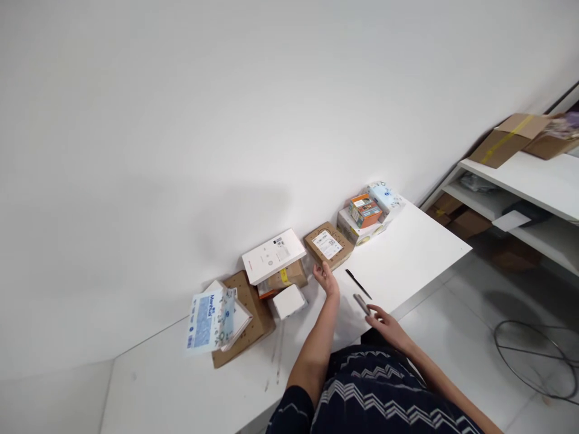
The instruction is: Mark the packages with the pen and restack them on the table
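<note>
My left hand (326, 281) is at the front edge of a small brown cardboard box (320, 242) with a white printed label. Its fingers are loosely bent and apart with nothing in them; I cannot tell whether they touch the box. Over the table's front edge, my right hand (388, 326) pinches a slim grey object (361, 304) with rounded ends, whose kind I cannot make out. Between the hands and beyond them, a thin black pen-like stick (358, 284) lies on the white table (402, 253).
To the left, a white flat box (275, 255) tops a small stack beside a white block-shaped pack (290, 301). A blue-and-white packet (210, 320) rests on a larger carton (260, 322). An orange box (364, 210) sits farther right. Shelves (538, 181) and a wire ring (534, 361) are at right.
</note>
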Demonstrator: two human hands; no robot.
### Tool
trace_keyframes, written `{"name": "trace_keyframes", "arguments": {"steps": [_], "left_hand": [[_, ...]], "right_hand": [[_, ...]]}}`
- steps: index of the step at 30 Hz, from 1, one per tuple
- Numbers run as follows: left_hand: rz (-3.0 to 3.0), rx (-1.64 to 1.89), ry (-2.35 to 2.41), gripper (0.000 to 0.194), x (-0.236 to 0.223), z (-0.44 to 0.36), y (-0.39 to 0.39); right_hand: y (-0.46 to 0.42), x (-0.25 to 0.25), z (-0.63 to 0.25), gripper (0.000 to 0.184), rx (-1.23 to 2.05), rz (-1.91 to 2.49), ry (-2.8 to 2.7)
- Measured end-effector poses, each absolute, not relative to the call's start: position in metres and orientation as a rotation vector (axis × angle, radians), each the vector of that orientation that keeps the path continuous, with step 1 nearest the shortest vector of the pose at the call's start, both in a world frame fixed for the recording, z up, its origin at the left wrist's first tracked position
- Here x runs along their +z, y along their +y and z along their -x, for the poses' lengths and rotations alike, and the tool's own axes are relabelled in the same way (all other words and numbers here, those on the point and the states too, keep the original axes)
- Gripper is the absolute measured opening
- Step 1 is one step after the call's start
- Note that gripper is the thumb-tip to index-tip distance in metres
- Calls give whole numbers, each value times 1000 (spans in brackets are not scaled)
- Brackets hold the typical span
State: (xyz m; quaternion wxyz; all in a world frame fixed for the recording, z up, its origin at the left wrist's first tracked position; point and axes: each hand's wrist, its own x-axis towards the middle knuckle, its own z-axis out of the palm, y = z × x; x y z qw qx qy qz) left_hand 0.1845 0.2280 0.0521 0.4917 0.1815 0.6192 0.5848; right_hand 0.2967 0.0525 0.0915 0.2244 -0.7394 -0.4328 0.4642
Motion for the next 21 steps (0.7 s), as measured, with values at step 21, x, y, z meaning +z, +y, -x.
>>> {"name": "trace_keyframes", "arguments": {"steps": [21], "left_hand": [[-777, 1194, 1376, 34, 100, -121, 149]], "right_hand": [[195, 116, -328, 53, 315, 1955, -1500]]}}
